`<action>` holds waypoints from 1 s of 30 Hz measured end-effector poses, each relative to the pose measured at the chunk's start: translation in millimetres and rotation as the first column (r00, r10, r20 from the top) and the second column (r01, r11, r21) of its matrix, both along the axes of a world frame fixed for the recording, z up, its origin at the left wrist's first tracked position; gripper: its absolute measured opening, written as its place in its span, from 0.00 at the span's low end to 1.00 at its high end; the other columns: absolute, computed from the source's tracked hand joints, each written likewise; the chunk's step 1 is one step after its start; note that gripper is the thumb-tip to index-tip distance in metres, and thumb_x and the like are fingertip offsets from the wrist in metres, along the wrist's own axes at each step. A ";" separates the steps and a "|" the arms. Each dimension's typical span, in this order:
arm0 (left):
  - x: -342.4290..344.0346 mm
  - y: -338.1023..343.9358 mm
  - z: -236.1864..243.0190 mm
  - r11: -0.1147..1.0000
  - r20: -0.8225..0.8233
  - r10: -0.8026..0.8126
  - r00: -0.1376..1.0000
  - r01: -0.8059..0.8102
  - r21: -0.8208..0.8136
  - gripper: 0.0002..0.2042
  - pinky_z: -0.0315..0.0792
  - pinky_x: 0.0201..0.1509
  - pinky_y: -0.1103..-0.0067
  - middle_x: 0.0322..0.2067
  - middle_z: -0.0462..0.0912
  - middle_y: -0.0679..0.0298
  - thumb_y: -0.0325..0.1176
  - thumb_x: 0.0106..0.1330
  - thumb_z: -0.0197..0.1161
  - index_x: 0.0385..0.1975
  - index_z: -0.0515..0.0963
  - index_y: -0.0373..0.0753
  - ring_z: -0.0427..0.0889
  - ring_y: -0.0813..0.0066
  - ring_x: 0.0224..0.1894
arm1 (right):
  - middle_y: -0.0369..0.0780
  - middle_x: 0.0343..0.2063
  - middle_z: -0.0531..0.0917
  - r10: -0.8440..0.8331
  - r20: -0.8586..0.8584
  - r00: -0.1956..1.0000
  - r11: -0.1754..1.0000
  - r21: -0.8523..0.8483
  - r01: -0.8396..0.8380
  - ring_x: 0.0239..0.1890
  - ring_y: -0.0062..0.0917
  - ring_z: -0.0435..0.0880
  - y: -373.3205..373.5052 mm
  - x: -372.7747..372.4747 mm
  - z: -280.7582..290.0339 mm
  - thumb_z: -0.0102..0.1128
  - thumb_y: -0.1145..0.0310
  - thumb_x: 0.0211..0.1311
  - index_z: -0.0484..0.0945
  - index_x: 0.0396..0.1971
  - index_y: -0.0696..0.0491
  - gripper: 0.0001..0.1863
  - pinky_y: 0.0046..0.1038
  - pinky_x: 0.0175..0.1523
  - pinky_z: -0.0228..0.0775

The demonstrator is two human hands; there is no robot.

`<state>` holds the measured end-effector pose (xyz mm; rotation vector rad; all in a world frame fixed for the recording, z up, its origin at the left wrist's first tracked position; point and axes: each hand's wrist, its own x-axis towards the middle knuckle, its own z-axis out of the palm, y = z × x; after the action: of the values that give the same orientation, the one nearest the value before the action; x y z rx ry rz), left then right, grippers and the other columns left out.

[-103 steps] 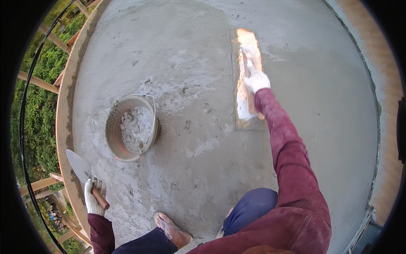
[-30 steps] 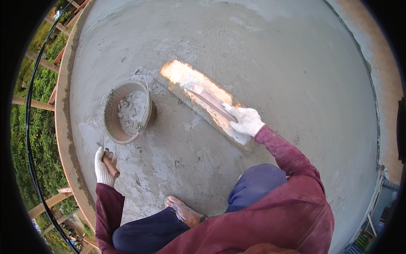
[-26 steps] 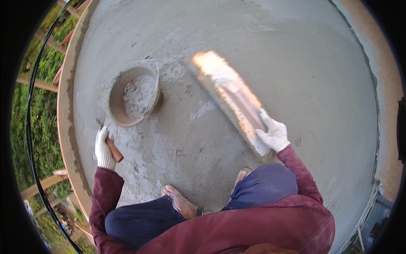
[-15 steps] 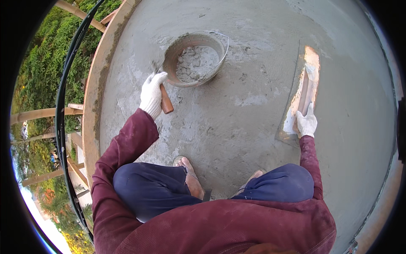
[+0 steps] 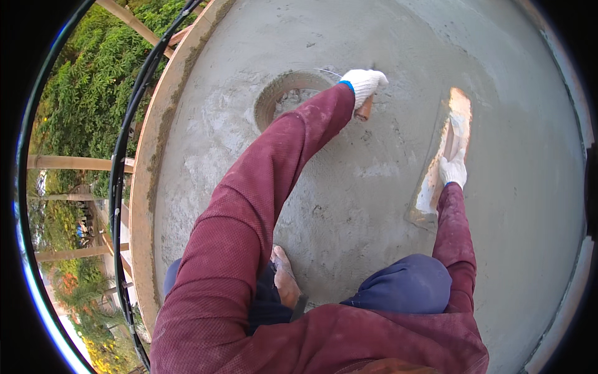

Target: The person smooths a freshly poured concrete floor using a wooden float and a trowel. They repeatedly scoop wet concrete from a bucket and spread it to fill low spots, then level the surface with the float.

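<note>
- Long float (image 5: 436, 163): lies flat on the wet cement floor (image 5: 349, 212), to the right of the bucket (image 5: 269, 103) and well apart from it. Top face crusted in pale and orange-brown patches.
- Handling, judged: stiff, flat, moderately light for its length; the wet underside should slide easily but may cling if you lift straight up. Best hold is the lengthwise grip bar (image 5: 450, 138) along its middle; your hold sits toward the near end, so the far end may feel nose-heavy.
- Your right hand (image 5: 453, 168): clamped around that bar, fingers wrapped, no gap to be seen.
- Your left hand (image 5: 364, 86): closed on the brown handle of a hand trowel (image 5: 364, 110), just beyond the bucket's right side. Blade mostly hidden; cannot tell whether it touches the cement.
- Trowel, judged: light and rigid; the handle is the place to hold, though a damp glove could slip on it.
- Your left sleeve (image 5: 268, 168) crosses the bucket and hides part of the grey mix (image 5: 288, 101) inside.
</note>
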<state>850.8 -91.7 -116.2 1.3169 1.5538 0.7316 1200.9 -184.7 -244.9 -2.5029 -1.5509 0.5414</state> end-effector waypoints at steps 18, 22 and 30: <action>-67.8 34.2 26.2 0.895 -0.574 -0.444 0.688 0.370 -0.249 0.21 0.73 0.40 0.73 0.32 0.84 0.63 0.45 0.56 0.67 0.43 0.85 0.35 0.79 0.73 0.35 | 0.53 0.49 0.86 0.331 -0.077 0.941 0.942 0.082 -0.325 0.45 0.48 0.88 -108.0 -51.2 12.4 0.64 0.59 0.61 0.53 0.78 0.37 0.46 0.46 0.52 0.80; -97.5 7.2 62.4 0.928 -0.619 -0.284 0.732 0.372 0.014 0.21 0.75 0.43 0.77 0.39 0.86 0.63 0.45 0.61 0.66 0.47 0.85 0.34 0.82 0.72 0.37 | 0.52 0.51 0.85 0.190 0.098 0.977 0.964 0.171 -0.205 0.47 0.50 0.87 -45.6 -15.4 1.5 0.62 0.56 0.61 0.53 0.78 0.39 0.46 0.47 0.54 0.79; -172.1 -67.1 103.4 0.947 0.668 0.251 0.701 -0.320 -0.020 0.08 0.84 0.54 0.56 0.35 0.80 0.57 0.32 0.67 0.63 0.29 0.74 0.35 0.81 0.63 0.31 | 0.54 0.55 0.83 0.520 -0.009 0.854 0.853 0.055 -0.519 0.55 0.47 0.84 24.8 -119.6 -8.1 0.59 0.59 0.61 0.55 0.78 0.40 0.44 0.45 0.61 0.75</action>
<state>678.7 -158.8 -12.8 0.7322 1.1341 1.3272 1081.3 -159.9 -252.9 -2.0078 -2.2107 0.5797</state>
